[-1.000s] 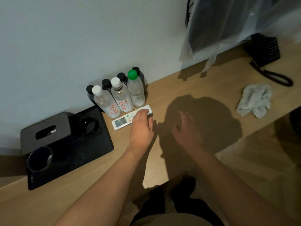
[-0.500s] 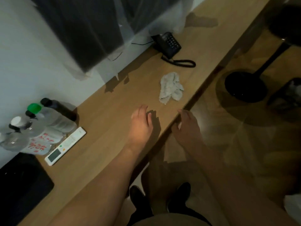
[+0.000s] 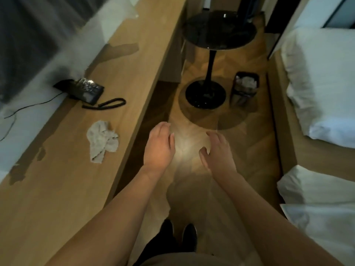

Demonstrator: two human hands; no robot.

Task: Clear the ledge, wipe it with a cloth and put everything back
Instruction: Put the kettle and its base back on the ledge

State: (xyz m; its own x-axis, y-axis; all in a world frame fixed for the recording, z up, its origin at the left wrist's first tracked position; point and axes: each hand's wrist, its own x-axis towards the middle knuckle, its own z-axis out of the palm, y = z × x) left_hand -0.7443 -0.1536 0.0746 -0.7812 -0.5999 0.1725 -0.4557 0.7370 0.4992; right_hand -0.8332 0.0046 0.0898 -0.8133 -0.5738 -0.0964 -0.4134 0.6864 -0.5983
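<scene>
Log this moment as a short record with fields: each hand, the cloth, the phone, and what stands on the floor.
left hand: open, holds nothing, over the floor beside the ledge edge
right hand: open, holds nothing, over the floor
cloth: crumpled on the ledge, untouched
phone: on the ledge beyond the cloth, cord coiled beside it
round table: black, on the floor, pedestal base
bin: beside the table base

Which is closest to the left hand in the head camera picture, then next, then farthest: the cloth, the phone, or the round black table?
From the left hand:
1. cloth, on the ledge to its left.
2. phone, farther along the ledge.
3. round black table, on the floor ahead.
</scene>
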